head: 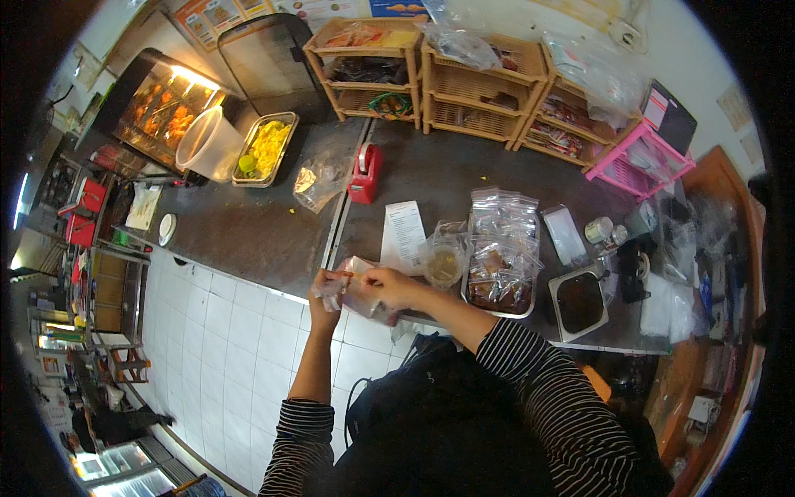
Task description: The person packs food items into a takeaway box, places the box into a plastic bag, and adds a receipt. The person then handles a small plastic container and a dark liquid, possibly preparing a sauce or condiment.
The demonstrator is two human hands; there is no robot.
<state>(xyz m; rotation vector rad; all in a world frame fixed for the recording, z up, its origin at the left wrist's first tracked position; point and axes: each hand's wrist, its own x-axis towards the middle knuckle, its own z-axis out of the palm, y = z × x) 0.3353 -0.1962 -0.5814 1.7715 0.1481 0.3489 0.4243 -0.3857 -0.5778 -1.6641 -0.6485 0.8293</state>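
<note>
My left hand [327,297] grips a crumpled part of a clear plastic bag at the counter's front edge. Close beside it, my right hand [390,287] pinches the same plastic bag [361,302], which looks whitish and pink; its contents are blurred. Just beyond lies a printed paper slip [403,233]. To the right of the slip sits a clear bag around a round tub [443,266] of brownish content. A metal tray [530,310] beside it is heaped with small clear zip bags [502,233] of dark sauce. Behind the slip stands a red tape dispenser [365,174].
Left on the dark counter [248,227] are a tray of yellow food [268,149], a clear plastic bucket [208,146] and a lit food warmer [164,112]. Tan plastic racks [478,87] line the back. A metal pan [579,303] sits at the right.
</note>
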